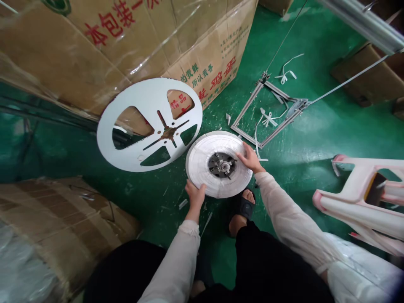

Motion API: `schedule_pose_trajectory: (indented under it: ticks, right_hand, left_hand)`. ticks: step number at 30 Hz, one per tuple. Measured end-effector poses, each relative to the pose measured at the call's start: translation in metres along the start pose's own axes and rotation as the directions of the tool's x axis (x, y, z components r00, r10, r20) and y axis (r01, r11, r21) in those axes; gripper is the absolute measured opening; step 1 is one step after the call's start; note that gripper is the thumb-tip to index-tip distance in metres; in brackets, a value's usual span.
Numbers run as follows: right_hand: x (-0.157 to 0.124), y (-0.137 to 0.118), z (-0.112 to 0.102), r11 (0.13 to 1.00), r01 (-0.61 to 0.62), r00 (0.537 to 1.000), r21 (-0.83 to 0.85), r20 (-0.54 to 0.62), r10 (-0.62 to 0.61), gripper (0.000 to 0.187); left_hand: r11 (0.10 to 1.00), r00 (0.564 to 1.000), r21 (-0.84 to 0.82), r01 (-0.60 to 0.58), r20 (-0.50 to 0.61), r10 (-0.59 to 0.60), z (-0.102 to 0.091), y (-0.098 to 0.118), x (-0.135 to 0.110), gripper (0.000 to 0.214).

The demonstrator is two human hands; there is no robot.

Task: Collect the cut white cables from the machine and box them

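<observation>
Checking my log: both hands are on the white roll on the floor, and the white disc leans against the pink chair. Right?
No. The head view shows the white disc leaning against the cardboard box; left hand and right hand are on the white roll.

place: factory or warehouse floor, a stock and packing corner
floor: green coated floor [315,139], scuffed and glossy, industrial type
stock: big printed cardboard cartons [132,42] under clear film; another wrapped carton [47,219] at lower left
material: white tape coil [205,162] on a metal hub, flat on the floor; loose reel flange [148,122] propped against the cartons
hardware: bare metal frame [268,113] with wires attached, steel rail [362,21] at top right
litter: white strap offcuts [285,73] around the frame
seating: pink plastic stool [356,198] lying on its side
</observation>
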State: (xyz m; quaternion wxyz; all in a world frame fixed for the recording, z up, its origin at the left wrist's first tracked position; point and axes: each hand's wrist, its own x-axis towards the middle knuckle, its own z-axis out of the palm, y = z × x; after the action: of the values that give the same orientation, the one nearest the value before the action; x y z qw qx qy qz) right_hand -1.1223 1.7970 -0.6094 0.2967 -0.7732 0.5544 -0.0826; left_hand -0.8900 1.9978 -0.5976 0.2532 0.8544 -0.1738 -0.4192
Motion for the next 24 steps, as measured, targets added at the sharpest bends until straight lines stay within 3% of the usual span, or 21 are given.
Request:
schedule_pose_trajectory:
  ticks: [2,5,8,17,21,24]
  right_hand:
    - [-0.006,-0.001,-0.001,0.999,0.031,0.999,0.019,0.042,-0.032,0.100]
    - [-0.015,-0.010,-0.003,0.999,0.015,0.998,-0.039,0.059,-0.013,0.118]
    - [-0.021,-0.020,-0.004,0.996,0.011,0.998,-0.094,0.057,-0.006,0.112]
    - [-0.015,-0.021,0.002,0.980,0.116,0.993,-0.162,-0.016,-0.121,0.076]
    - [-0.011,-0.020,-0.002,0.981,0.120,0.993,-0.150,0.003,-0.121,0.071]
    - [-0.017,-0.023,-0.016,0.987,0.140,0.990,-0.083,0.014,-0.140,0.080]
  left_hand:
    - [0.999,0.997,0.018,-0.028,-0.071,0.029,-0.001,0.017,0.003,0.094]
    - [0.996,0.994,0.064,-0.058,-0.087,0.064,0.001,0.047,0.009,0.110]
    - [0.993,0.997,0.112,-0.046,-0.050,0.052,0.003,0.065,0.012,0.118]
    - [0.988,0.993,0.130,-0.089,0.088,0.078,-0.016,0.069,0.018,0.107]
    - [0.985,0.990,0.140,-0.097,0.113,0.082,-0.019,0.069,0.022,0.109]
    - [0.983,0.987,0.160,-0.089,0.144,0.066,-0.023,0.068,0.029,0.116]
